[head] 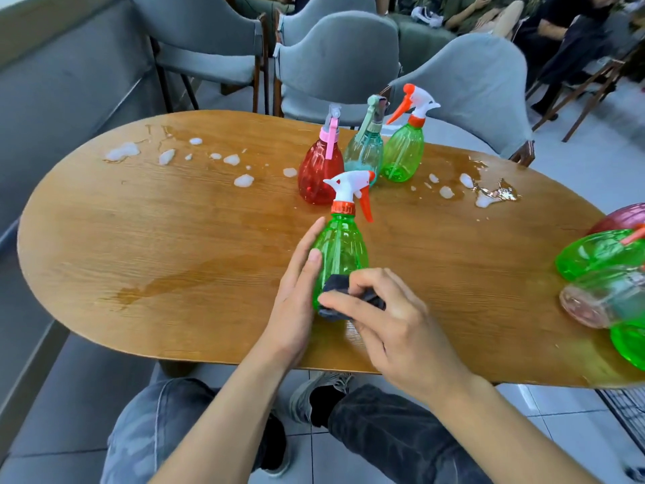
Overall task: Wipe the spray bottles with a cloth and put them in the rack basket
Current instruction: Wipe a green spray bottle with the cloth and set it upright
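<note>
A green spray bottle (341, 244) with a white and orange head stands upright near the table's front edge. My left hand (296, 291) lies against its left side, fingers straight along the plastic. My right hand (391, 316) pinches a dark cloth (340, 295) against the bottle's lower front. Behind it stand a red bottle (319, 171) with a pink head, a teal bottle (364, 153) and another green bottle (405, 153).
The oval wooden table (174, 239) carries foam blobs and wet patches across its back half. Several bottles lie in a heap at the right edge (607, 274). A black wire grid (628, 410) shows under the table's right corner. Grey chairs stand behind the table.
</note>
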